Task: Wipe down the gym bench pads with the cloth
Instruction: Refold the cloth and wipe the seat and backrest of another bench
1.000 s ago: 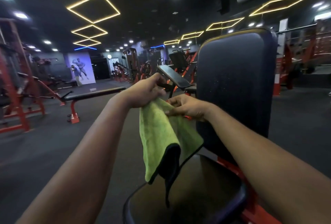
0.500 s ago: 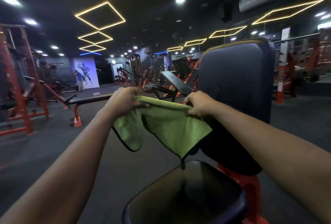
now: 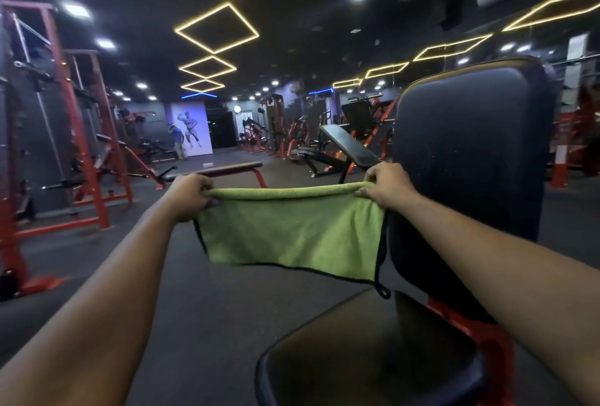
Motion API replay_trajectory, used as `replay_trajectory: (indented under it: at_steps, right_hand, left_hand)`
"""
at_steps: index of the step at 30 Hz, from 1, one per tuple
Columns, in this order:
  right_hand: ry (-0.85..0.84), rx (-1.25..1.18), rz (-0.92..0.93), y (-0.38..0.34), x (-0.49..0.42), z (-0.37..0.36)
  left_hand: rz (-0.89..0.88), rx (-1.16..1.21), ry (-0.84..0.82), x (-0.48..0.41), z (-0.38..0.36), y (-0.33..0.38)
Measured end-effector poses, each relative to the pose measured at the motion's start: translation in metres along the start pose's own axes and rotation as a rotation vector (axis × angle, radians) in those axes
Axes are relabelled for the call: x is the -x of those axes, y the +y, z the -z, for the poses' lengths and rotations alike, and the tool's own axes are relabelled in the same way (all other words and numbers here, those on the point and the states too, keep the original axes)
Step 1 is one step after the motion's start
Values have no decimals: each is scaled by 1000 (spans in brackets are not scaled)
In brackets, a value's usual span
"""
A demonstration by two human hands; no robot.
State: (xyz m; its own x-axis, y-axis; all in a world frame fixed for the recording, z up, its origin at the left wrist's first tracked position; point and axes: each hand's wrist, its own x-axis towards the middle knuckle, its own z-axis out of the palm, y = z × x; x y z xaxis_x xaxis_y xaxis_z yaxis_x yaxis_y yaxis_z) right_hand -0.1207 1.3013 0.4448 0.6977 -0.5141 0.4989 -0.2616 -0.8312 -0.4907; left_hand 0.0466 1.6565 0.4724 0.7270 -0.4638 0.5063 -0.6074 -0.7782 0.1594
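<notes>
A green cloth (image 3: 292, 233) with a black hem hangs stretched out flat in front of me. My left hand (image 3: 190, 194) grips its top left corner and my right hand (image 3: 386, 186) grips its top right corner. Just right of the cloth stands the upright black back pad (image 3: 470, 152) of a gym bench on a red frame. Its black seat pad (image 3: 367, 357) lies below, under the cloth's lower right corner. The cloth hangs in the air, apart from both pads.
A flat bench (image 3: 224, 171) with red legs stands behind the cloth. An incline bench (image 3: 344, 146) is further back. Red racks (image 3: 81, 133) line the left side. A person (image 3: 178, 142) stands far off by a wall poster. Dark floor spreads to my left.
My hands have moved apart and pulled the bunched cloth out into a flat, taut sheet. The view has tilted up slightly.
</notes>
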Motion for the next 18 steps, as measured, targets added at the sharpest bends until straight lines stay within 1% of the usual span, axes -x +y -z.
replay_trajectory:
  at_steps: [2,5,7,10,11,12,13,15,16,17,18]
  right_hand:
    - [73,-96,-70,2,2,-6]
    - [165,-258,-172,5,6,-20]
    - [297,-414,-199,3,9,-29]
    - [601,-601,-163,-8,16,-36]
    - [659,-621,-152,-10,17,-35]
    - [659,-609,-147,-9,17,-33]
    - [615,-563,-146,-6,15,-31]
    - [462,-367,-186,3,13,-29]
    - [389,-256,-224,6,12,-27]
    - [332,-174,-258,5,11,-26]
    - [295,-137,-282,1,10,-25]
  left_hand:
    - [100,129,116,7,-7,-10]
    - [133,274,316,16,-17,-23]
    - [140,389,445,21,-22,-22]
    - [205,544,704,23,-26,-10]
    - [224,568,774,24,-24,-7]
    - [243,571,792,22,-23,-6]
    - [264,527,734,19,-22,-8]
    - [328,371,480,15,-21,-15]
    - [379,335,365,14,-21,-16]
    - [434,349,287,14,-21,-14]
    - [484,396,251,13,-21,-9]
